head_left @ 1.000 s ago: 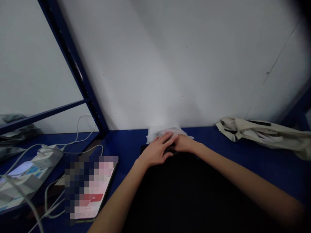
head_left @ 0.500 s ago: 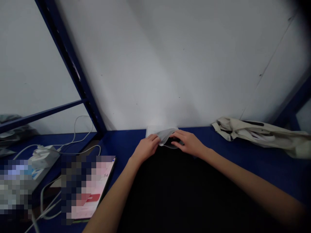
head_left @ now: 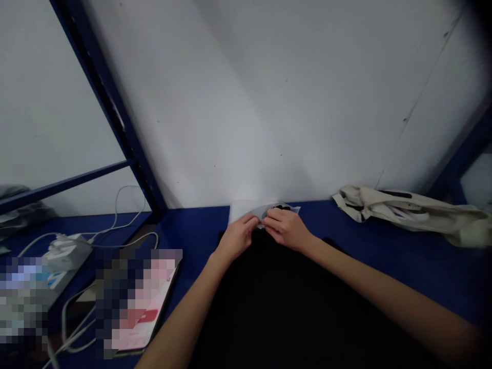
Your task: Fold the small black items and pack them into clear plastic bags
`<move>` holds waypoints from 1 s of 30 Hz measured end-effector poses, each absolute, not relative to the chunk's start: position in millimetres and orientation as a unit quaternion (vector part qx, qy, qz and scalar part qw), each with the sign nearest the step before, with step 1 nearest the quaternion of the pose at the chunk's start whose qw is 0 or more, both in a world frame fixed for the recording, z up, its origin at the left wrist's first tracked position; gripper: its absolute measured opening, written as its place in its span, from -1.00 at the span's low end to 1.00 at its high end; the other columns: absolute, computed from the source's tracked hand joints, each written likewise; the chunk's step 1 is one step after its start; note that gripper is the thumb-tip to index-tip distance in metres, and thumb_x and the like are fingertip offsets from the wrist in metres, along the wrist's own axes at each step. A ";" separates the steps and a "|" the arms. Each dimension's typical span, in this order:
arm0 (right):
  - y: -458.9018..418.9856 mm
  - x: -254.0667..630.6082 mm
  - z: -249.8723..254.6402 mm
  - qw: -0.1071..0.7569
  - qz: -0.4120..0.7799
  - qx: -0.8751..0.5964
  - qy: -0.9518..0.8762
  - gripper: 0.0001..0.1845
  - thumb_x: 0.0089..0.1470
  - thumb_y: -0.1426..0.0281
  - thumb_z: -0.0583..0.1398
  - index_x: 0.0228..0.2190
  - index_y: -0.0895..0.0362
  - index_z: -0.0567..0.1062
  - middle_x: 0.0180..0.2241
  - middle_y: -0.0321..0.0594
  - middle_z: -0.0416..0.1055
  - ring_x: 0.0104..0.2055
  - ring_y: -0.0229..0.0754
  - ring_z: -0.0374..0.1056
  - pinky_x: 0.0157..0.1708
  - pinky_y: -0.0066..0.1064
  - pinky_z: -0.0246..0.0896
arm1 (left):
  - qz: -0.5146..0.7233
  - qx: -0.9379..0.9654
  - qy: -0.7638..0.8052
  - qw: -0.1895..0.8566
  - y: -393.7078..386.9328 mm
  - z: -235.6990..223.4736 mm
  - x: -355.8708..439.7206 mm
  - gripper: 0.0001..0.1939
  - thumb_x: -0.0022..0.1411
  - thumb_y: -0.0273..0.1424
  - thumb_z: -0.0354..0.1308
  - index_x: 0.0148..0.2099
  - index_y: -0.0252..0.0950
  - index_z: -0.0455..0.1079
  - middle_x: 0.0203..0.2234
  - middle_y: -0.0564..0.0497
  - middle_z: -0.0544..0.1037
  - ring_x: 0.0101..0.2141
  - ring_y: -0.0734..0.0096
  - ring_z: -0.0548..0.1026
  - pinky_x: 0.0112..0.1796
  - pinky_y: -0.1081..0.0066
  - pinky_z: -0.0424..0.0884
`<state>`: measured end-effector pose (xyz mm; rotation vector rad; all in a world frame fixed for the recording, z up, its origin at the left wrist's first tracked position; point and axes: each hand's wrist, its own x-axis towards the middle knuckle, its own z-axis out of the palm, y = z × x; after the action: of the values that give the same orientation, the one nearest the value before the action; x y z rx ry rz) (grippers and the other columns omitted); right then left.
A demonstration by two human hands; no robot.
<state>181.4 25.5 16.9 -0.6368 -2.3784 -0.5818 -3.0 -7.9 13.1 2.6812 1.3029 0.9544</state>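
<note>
**Near the foot of the wall (head_left: pixel 246 113), a pale plastic bag (head_left: pixel 253 209) pinched between left hand (head_left: pixel 235 237) and right hand (head_left: pixel 288 228)**

At the back edge of the blue worktop (head_left: pixel 203 220), the bag lay under the fingers of both hands, almost straight ahead of the person. The left hand grasped its near edge between thumb and fingertips. The right hand gripped the same bag just beside it, fingers bent inward, the two sets of fingertips nearly meeting. One pale corner stuck out past the right knuckles, and a small patch of black showed just above them — too little of it to identify. Flat white packaging (head_left: pixel 237 209) sat behind the left fingers, close against the wall.

Between the forearms spread a large black area (head_left: pixel 292 307), too dark to make out. Well to the right lay a crumpled cream fabric bag (head_left: pixel 403 211). On the left, a phone (head_left: pixel 148 302) with a lit pinkish screen rested near the left forearm, partly pixelated. Beyond a slanting blue post (head_left: pixel 109 102) stood a white plug (head_left: pixel 69 253) on a power strip, also partly pixelated — with white cables (head_left: pixel 125 243) looping around it.
</note>
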 end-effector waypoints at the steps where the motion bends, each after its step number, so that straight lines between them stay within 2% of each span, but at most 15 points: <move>1: 26.2 183.2 17.8 0.306 -0.211 -0.250 -0.894 -0.77 0.13 0.44 0.00 -0.42 0.13 0.44 -0.45 -0.23 0.32 -0.38 -0.23 0.23 -0.40 -0.43 0.08 | 0.323 0.852 0.412 0.023 -7.9 13.0 -3.1 -0.72 0.22 -0.60 -0.15 -0.14 -0.25 0.30 -0.18 0.00 0.43 -0.22 0.45 0.42 -0.20 0.46 0.35; 4: 30.3 191.8 17.7 0.305 -0.176 -0.299 -0.887 -0.78 0.12 0.41 0.02 -0.41 0.10 0.45 -0.43 -0.24 0.33 -0.37 -0.25 0.26 -0.41 -0.46 0.08 | 0.375 0.830 0.408 0.061 -7.0 12.2 -4.6 -0.70 0.23 -0.58 -0.15 -0.09 -0.25 0.31 -0.13 -0.01 0.46 -0.17 0.44 0.43 -0.15 0.44 0.34; 9: 45.1 227.9 12.2 0.287 -0.168 -0.387 -0.860 -0.79 0.11 0.36 0.03 -0.40 0.06 0.46 -0.37 -0.24 0.38 -0.37 -0.23 0.31 -0.42 -0.46 0.12 | 0.418 0.795 0.433 0.082 -3.5 13.6 -11.4 -0.70 0.22 -0.55 -0.10 -0.07 -0.24 0.34 -0.18 0.00 0.51 -0.19 0.41 0.45 -0.16 0.38 0.35; 14: 52.7 276.1 0.4 0.275 -0.170 -0.453 -0.831 -0.82 0.11 0.35 0.03 -0.38 0.05 0.42 -0.33 -0.26 0.38 -0.37 -0.21 0.34 -0.47 -0.44 0.15 | 0.425 0.766 0.472 0.100 -1.2 14.3 -15.6 -0.76 0.23 -0.47 -0.07 -0.12 -0.24 0.36 -0.23 0.00 0.53 -0.37 0.44 0.47 -0.27 0.38 0.38; 18: 47.0 295.7 -10.4 0.243 -0.171 -0.453 -0.841 -0.84 0.11 0.40 0.01 -0.37 0.07 0.39 -0.33 -0.23 0.35 -0.35 -0.19 0.33 -0.45 -0.43 0.18 | 0.403 0.786 0.453 0.124 -1.8 10.6 -9.8 -0.76 0.24 -0.49 -0.08 -0.11 -0.24 0.35 -0.19 0.01 0.52 -0.25 0.41 0.46 -0.20 0.38 0.35; 21: 42.4 297.3 -11.3 0.238 -0.171 -0.444 -0.847 -0.85 0.09 0.42 0.03 -0.32 0.09 0.38 -0.28 -0.17 0.34 -0.28 -0.14 0.32 -0.34 -0.35 0.22 | 0.398 0.794 0.436 0.143 -3.0 9.3 -4.5 -0.76 0.25 -0.50 -0.10 -0.10 -0.24 0.33 -0.15 0.01 0.50 -0.19 0.42 0.45 -0.15 0.38 0.33; 23: 40.2 292.5 -7.8 0.238 -0.167 -0.429 -0.855 -0.79 0.07 0.40 0.07 -0.21 0.10 0.37 -0.19 -0.13 0.33 -0.18 -0.09 0.30 -0.23 -0.27 0.23 | 0.398 0.798 0.427 0.151 -4.4 9.7 -1.6 -0.78 0.26 -0.50 -0.11 -0.15 -0.24 0.34 -0.12 0.02 0.49 -0.18 0.43 0.44 -0.15 0.38 0.33; 27: 35.2 268.5 0.3 0.215 -0.149 -0.378 -0.888 -0.50 0.01 0.35 0.15 0.02 0.10 0.24 0.06 -0.07 0.21 0.03 -0.02 0.18 -0.04 -0.16 0.14 | 0.396 0.810 0.408 0.146 -9.6 12.0 4.2 -0.79 0.26 -0.51 -0.12 -0.23 -0.25 0.34 -0.09 0.02 0.47 -0.19 0.45 0.45 -0.16 0.40 0.34; 30: 31.3 246.0 3.8 0.200 -0.124 -0.367 -0.900 -0.42 -0.01 0.45 0.14 0.08 0.10 0.20 0.08 -0.10 0.21 0.04 -0.05 0.19 -0.03 -0.19 0.14 | 0.379 0.831 0.390 0.116 -14.1 14.0 7.6 -0.77 0.28 -0.50 -0.15 -0.17 -0.22 0.33 -0.08 0.04 0.46 -0.16 0.45 0.44 -0.14 0.42 0.34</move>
<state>246.0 31.3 3.8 -1.0257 -2.5160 -0.3472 7.6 -14.1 14.0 2.4341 1.1411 1.1104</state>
